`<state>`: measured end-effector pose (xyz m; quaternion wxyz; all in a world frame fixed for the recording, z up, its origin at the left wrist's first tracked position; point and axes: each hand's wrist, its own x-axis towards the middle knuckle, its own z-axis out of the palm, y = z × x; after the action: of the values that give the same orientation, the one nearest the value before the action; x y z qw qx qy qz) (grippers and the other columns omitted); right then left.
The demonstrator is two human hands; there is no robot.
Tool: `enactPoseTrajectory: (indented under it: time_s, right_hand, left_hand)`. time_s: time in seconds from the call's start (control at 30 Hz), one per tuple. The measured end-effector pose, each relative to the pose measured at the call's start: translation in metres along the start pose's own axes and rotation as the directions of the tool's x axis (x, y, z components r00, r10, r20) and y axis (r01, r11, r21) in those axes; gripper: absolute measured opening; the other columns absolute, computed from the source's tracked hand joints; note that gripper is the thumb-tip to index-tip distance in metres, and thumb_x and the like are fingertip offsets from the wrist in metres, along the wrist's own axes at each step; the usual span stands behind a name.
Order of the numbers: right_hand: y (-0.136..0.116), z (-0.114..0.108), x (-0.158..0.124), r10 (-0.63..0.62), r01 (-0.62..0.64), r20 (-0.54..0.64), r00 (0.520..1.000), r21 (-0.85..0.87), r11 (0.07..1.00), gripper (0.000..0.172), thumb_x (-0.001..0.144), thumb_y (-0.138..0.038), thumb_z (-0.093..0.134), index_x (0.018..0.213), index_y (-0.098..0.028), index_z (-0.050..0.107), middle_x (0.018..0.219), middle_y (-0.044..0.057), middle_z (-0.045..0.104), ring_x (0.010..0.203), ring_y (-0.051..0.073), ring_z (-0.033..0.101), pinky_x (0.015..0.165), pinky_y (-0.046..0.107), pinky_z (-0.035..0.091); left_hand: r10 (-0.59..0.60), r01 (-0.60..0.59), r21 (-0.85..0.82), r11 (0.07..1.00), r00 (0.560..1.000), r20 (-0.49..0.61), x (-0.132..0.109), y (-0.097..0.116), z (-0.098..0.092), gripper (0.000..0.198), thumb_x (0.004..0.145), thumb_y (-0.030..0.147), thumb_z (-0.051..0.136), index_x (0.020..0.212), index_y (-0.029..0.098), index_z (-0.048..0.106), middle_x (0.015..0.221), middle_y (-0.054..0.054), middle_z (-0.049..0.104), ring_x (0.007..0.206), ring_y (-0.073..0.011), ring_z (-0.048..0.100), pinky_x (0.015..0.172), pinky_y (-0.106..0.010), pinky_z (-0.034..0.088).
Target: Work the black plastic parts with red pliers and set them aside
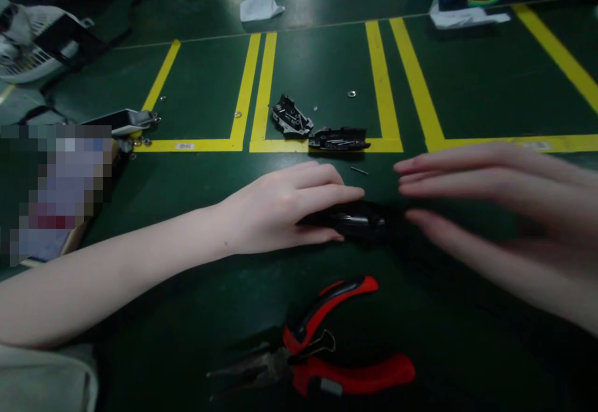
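My left hand (284,209) lies on the dark green table, fingers and thumb closed round a small black part (362,222). My right hand (486,203) hovers just right of that part, fingers stretched out and apart, slightly blurred, holding nothing. Behind the hands, two black plastic pieces (292,116) (339,139) lie on the yellow tape lines, with a thin pin (359,171) in front of them. Red-handled pliers (327,353) lie near the table's front edge.
Yellow tape (383,88) marks boxes on the table. Small washers (351,94) and screws are scattered there. A metal piece with several rings (124,122) sits at the left, crumpled paper (260,7) at the back, white fan-like parts (32,44) at the far left.
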<state>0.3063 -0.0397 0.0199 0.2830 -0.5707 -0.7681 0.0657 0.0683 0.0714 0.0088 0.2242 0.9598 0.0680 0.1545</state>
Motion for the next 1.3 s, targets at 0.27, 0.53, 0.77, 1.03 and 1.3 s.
enactPoseTrajectory:
  time_s: [0.27, 0.53, 0.77, 1.03, 1.3]
  right_hand:
    - [0.019, 0.020, 0.028, 0.060, -0.045, 0.104, 0.993, -0.142, 0.989, 0.018, 0.090, -0.032, 0.055, 0.095, -0.024, 0.070, 0.097, 0.010, 0.067, 0.090, 0.031, 0.064, 0.072, 0.045, 0.050]
    - [0.008, 0.020, 0.040, -0.047, 0.113, 0.194, 0.980, -0.344, 0.932, 0.020, 0.094, -0.021, 0.046, 0.085, -0.016, 0.063, 0.087, 0.009, 0.065, 0.077, 0.023, 0.059, 0.060, 0.033, 0.040]
    - [0.005, 0.016, 0.049, -0.070, 0.175, 0.276, 0.959, -0.378, 0.909, 0.019, 0.093, -0.023, 0.045, 0.090, -0.016, 0.062, 0.088, 0.010, 0.066, 0.074, 0.022, 0.058, 0.057, 0.032, 0.036]
    - [0.003, 0.019, 0.061, -0.086, 0.206, 0.317, 0.944, -0.366, 0.908, 0.024, 0.090, -0.024, 0.044, 0.081, -0.022, 0.066, 0.080, 0.007, 0.067, 0.062, 0.020, 0.056, 0.051, 0.032, 0.033]
    - [-0.002, 0.019, 0.069, -0.088, 0.184, 0.347, 0.934, -0.253, 0.950, 0.018, 0.086, -0.025, 0.050, 0.079, -0.022, 0.066, 0.081, 0.007, 0.068, 0.063, 0.020, 0.059, 0.052, 0.031, 0.036]
  left_hand:
    - [-0.017, 0.023, 0.161, 0.987, 0.999, -0.035, -0.002, 0.004, -0.001, 0.038, 0.095, 0.046, 0.058, 0.123, 0.020, 0.061, 0.105, -0.007, 0.065, 0.096, -0.0215, 0.061, 0.083, -0.035, 0.046]
    - [0.020, -0.007, 0.224, 0.975, 0.998, -0.055, -0.003, 0.001, 0.003, 0.035, 0.094, 0.051, 0.057, 0.111, 0.021, 0.065, 0.096, -0.004, 0.066, 0.088, -0.0194, 0.059, 0.080, -0.034, 0.037]
    - [0.013, -0.005, 0.300, 0.954, 1.000, -0.026, -0.002, 0.000, 0.003, 0.034, 0.096, 0.047, 0.054, 0.116, 0.022, 0.063, 0.100, -0.004, 0.067, 0.094, -0.0211, 0.059, 0.085, -0.036, 0.036]
    - [0.000, 0.000, 0.293, 0.956, 1.000, 0.001, 0.000, -0.003, 0.003, 0.033, 0.095, 0.044, 0.055, 0.116, 0.020, 0.064, 0.104, -0.005, 0.067, 0.098, -0.0221, 0.060, 0.094, -0.038, 0.036]
    - [0.037, -0.035, 0.287, 0.957, 0.999, -0.002, -0.001, -0.005, 0.003, 0.040, 0.097, 0.051, 0.050, 0.114, 0.018, 0.065, 0.105, -0.007, 0.068, 0.098, -0.0226, 0.060, 0.094, -0.039, 0.038]
